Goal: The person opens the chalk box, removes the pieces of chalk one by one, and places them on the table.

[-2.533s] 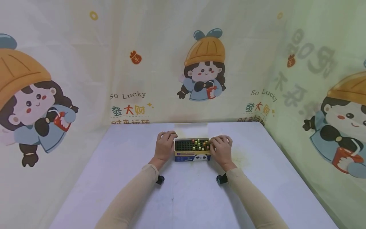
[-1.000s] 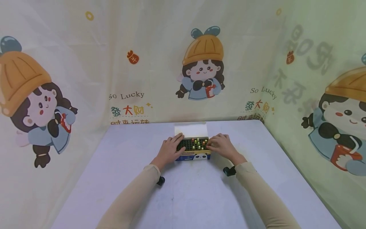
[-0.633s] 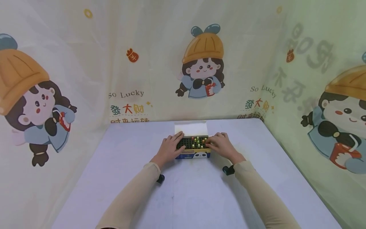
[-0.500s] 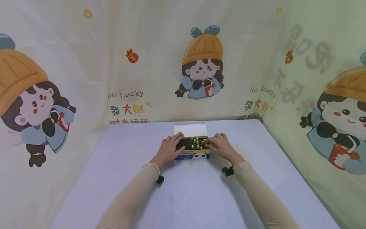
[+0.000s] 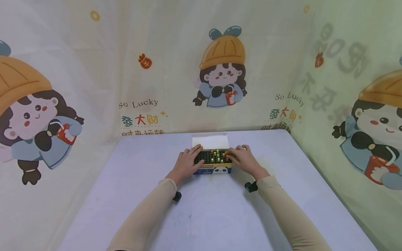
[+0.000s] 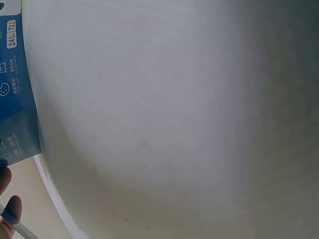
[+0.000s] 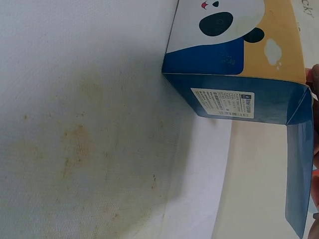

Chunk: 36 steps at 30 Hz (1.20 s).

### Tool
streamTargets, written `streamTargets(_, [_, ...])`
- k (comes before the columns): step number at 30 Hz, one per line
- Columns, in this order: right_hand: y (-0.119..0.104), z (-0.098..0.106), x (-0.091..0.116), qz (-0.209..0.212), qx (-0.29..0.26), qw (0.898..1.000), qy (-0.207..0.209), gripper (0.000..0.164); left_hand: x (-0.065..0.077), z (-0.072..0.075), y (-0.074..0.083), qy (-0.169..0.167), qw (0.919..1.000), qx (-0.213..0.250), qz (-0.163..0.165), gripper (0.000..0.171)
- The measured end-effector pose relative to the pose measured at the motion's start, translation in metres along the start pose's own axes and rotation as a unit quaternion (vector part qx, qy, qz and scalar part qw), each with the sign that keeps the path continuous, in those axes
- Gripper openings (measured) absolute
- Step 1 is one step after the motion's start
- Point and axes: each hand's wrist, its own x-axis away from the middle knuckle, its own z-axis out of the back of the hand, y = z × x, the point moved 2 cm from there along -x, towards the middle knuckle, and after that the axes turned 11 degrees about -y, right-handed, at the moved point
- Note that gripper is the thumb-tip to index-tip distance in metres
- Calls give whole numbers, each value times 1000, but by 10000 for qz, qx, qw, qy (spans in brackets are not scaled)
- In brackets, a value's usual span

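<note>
A blue and yellow cardboard box (image 5: 207, 171) with a panda print stands on the table. Its black holder has rows of holes (image 5: 206, 156), and small coloured sticks (image 5: 218, 156), possibly pens or crayons, stand in the right half. My left hand (image 5: 185, 164) grips the left end of the box, thumb at the front edge and fingers toward the back. At the right end, my right hand (image 5: 243, 158) pinches a red stick (image 5: 227, 158), mostly hidden by the fingers. In the right wrist view, the box's barcoded side (image 7: 224, 102) shows, with only fingertips (image 7: 315, 134) at the edge.
The box's raised white lid flap (image 5: 210, 141) stands behind the holder. A pale table (image 5: 194, 216) runs under both arms, with a printed curtain (image 5: 176, 69) at the back and sides.
Since the earliest frame, my left hand has come from beside the box onto its left end. My right hand has turned and keeps working at the right end. The white flap shows more fully.
</note>
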Motion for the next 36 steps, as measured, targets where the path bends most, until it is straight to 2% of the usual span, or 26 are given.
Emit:
streamTargets(9, [1, -1, 0, -124, -26, 9998, 139, 13, -1, 1, 3, -37, 9999, 87, -33, 69])
streamTargets(24, [2, -3, -4, -352, -300, 9988, 136, 21, 0, 0, 1, 28, 9999, 84, -82, 70])
streamTargets(28, [3, -3, -4, -295, -643, 9975, 67, 21, 0, 0, 2, 13, 9999, 142, -89, 70])
streamTargets(33, [5, -4, -3, -301, -1330, 9906, -111, 34, 1, 1, 1, -29, 9999, 134, -48, 71])
streamTargets(36, [5, -4, -3, -337, -1417, 9892, -146, 28, 2, 2, 1, -42, 9999, 128, -40, 70])
